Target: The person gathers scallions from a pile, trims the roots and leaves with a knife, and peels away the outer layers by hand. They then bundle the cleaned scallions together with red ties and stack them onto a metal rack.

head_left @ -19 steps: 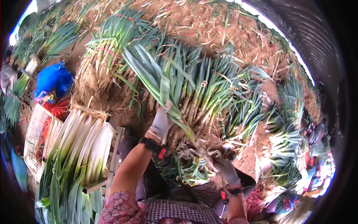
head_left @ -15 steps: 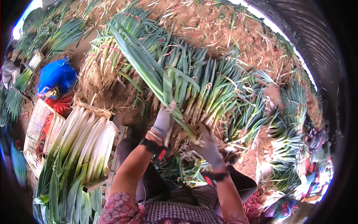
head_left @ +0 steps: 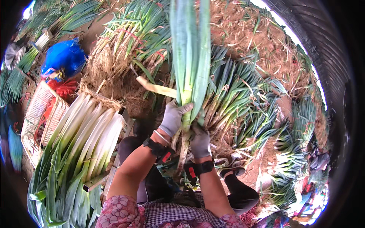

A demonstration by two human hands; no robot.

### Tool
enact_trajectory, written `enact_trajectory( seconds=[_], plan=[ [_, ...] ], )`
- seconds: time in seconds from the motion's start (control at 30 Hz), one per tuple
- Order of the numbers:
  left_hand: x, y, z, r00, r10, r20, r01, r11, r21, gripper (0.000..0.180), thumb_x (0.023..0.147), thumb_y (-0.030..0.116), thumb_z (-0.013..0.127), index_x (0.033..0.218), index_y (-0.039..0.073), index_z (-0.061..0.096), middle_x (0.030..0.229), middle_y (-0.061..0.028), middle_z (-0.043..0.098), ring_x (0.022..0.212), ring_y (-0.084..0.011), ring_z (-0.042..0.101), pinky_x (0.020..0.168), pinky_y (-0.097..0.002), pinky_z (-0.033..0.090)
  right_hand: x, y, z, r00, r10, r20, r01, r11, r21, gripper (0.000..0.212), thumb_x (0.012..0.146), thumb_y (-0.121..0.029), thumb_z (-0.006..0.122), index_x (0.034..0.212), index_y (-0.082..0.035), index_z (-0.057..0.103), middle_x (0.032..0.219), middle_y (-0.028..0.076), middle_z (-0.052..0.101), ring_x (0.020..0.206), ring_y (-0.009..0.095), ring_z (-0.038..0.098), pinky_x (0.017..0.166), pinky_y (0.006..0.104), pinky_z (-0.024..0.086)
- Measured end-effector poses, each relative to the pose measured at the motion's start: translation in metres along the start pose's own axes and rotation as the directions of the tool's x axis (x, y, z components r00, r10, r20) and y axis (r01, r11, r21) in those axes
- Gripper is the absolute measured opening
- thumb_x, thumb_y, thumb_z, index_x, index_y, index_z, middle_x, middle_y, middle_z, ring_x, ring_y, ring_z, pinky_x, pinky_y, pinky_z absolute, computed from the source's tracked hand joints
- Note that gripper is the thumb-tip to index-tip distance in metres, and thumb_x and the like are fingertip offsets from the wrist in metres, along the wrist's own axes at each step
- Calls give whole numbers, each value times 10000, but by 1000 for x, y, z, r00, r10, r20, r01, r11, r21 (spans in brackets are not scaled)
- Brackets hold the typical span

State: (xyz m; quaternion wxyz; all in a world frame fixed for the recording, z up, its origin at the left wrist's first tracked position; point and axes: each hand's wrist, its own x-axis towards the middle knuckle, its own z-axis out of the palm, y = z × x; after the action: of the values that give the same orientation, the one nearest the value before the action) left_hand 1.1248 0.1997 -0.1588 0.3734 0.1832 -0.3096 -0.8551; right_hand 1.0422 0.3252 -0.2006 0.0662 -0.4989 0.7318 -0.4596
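A long leek (head_left: pixel 188 81) stands nearly upright before me, its broad green leaves pointing away and its pale stem toward my lap. My gloved left hand (head_left: pixel 173 117) is closed around the stem just below the leaves. Against the stem's right side, lower down, my gloved right hand (head_left: pixel 200 140) is closed with its fingers curled; a blurred bit of green shows at its fingertips. A yellowed leaf (head_left: pixel 157 88) sticks out leftward from the leek above my left hand. The root end hangs between my forearms, partly blurred.
Cleaned leeks (head_left: pixel 89 136) lie side by side on a rack at my left. Behind it are a pale plastic basket (head_left: pixel 32 117), red twine (head_left: pixel 62 89) and a blue bag (head_left: pixel 66 57). Uncleaned leeks (head_left: pixel 232 89) lie in rows on soil ahead and right, under a curved dark cover.
The leek has swung from leaning left to nearly upright and come closer. My right hand has moved from its root end up beside the stem, and its fingers have curled in.
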Motion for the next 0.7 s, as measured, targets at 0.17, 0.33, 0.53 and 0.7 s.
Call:
enact_trajectory(
  seconds=[0.17, 0.33, 0.53, 0.7],
  plan=[
    [4, 3, -4, 997, 69, 29, -72, 988, 133, 327, 852, 139, 669, 1122, -19, 575, 968, -63, 654, 827, -141, 618, 732, -279, 505, 4, -17, -16, 879, 445, 173, -453, 663, 596, 334, 907, -202, 552, 1172, 2, 544, 914, 68, 644, 813, 178, 618, 697, 283, 487],
    [2, -8, 12, 995, 82, 61, -83, 996, 14, 406, 858, 99, 645, 1218, -33, 512, 1066, -74, 632, 924, -162, 608, 849, -293, 477, 40, -41, -13, 932, 316, 176, -353, 688, 634, 283, 780, -85, 682, 1036, 10, 608, 907, 21, 649, 784, 122, 583, 708, 264, 476],
    [6, -9, -2, 978, 128, -165, -99, 981, 168, 310, 864, 169, 651, 1094, -28, 584, 880, -55, 644, 737, -135, 613, 683, -269, 502, 17, -60, -14, 949, 313, 48, -289, 796, 532, 220, 768, -77, 693, 960, 1, 618, 792, 10, 656, 662, 85, 587, 595, 254, 484],
    [19, 38, -13, 960, 163, -226, -170, 985, -10, 276, 860, 204, 658, 993, -28, 590, 800, -59, 621, 639, -168, 609, 589, -311, 530, -97, 1, -56, 615, 583, 530, -767, 598, 232, 334, 770, -202, 725, 996, 14, 608, 800, 44, 660, 679, 100, 593, 608, 271, 496]
  ],
)
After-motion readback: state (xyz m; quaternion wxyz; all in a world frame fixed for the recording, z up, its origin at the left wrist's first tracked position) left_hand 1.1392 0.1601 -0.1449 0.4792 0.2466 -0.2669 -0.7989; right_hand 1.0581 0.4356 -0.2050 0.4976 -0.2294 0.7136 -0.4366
